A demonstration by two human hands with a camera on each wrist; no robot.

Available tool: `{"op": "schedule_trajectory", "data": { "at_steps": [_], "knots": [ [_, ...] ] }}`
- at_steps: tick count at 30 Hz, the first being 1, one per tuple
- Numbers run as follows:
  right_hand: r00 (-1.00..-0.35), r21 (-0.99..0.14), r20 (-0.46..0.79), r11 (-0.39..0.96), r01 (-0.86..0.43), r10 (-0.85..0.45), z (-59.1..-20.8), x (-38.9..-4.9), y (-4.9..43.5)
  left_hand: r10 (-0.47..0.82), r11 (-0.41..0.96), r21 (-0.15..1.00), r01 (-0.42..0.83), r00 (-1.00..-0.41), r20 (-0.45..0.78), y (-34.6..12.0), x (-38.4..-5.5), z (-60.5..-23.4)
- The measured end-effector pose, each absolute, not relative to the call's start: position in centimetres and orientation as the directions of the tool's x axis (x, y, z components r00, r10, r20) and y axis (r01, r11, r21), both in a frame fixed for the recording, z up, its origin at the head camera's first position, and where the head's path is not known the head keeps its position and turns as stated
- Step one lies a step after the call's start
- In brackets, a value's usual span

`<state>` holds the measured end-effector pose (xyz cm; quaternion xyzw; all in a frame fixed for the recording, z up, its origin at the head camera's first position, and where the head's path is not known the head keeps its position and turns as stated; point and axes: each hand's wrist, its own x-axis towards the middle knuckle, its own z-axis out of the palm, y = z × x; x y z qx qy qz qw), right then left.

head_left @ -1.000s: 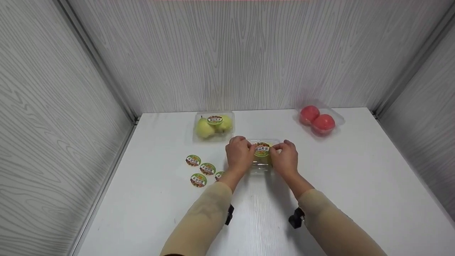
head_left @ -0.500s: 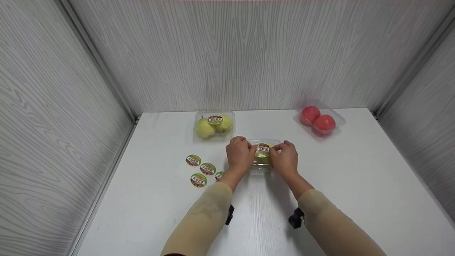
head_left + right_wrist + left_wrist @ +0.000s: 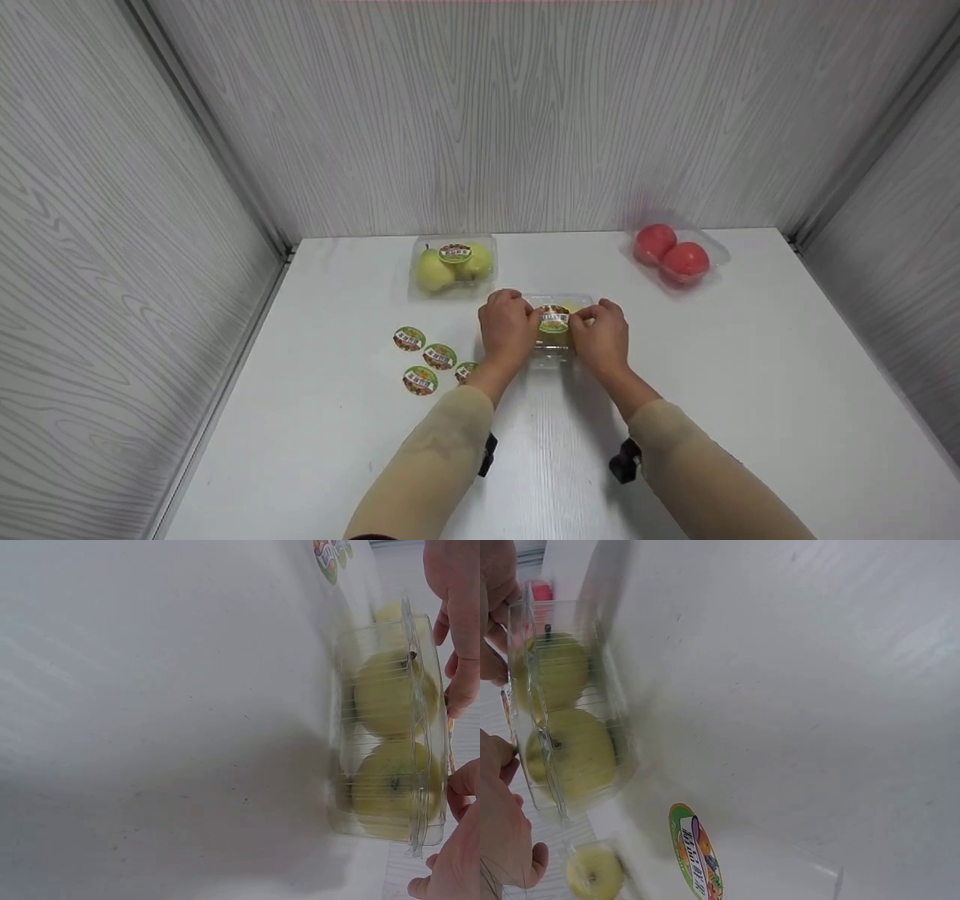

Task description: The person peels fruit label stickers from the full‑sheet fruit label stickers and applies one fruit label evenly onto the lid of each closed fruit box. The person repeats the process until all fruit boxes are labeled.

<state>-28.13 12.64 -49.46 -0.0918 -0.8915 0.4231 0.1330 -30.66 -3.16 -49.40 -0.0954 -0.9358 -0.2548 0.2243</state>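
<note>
An oval fruit sticker point(image 3: 554, 319) lies at the lid of a clear plastic box point(image 3: 553, 352) in the middle of the table. My left hand point(image 3: 508, 328) pinches its left edge between thumb and fingertip. The opposite edge is pinched by my right hand point(image 3: 602, 335). Both wrist views show the box closed, with two yellow-green pears point(image 3: 574, 754) point(image 3: 394, 694) inside. From the side, the sticker point(image 3: 451, 742) appears as a thin strip along the lid between both hands. Whether its whole underside touches the plastic, I cannot tell.
Several loose oval stickers point(image 3: 439, 356) lie left of my left hand, one partly behind the forearm. A clear box of pears point(image 3: 453, 270) bearing a sticker stands at the back. Back right, an open clear box point(image 3: 712, 251) holds two red fruits point(image 3: 685, 262). Grey wood-grain walls point(image 3: 480, 112) enclose the table.
Between my fingers the sticker has shifted very slightly toward me over the lid, and the shine on it has changed. Both hands stay almost in place.
</note>
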Motion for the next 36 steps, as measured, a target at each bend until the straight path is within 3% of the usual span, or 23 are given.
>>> {"op": "schedule_trajectory", "data": {
  "at_steps": [16, 36],
  "knots": [
    [-0.949, -0.767, 0.154, 0.639, 0.061, 0.275, -49.3, -28.24, 12.56, 0.07, 0.86, 0.404, 0.313, -0.855, 0.513, -3.11, -30.68, -49.66],
    [-0.95, -0.775, 0.131, 0.626, 0.08, 0.283, -49.68, -28.05, 12.64, 0.049, 0.838, 0.448, 0.311, -0.861, 0.507, -3.22, -30.69, -50.03]
  ]
}}
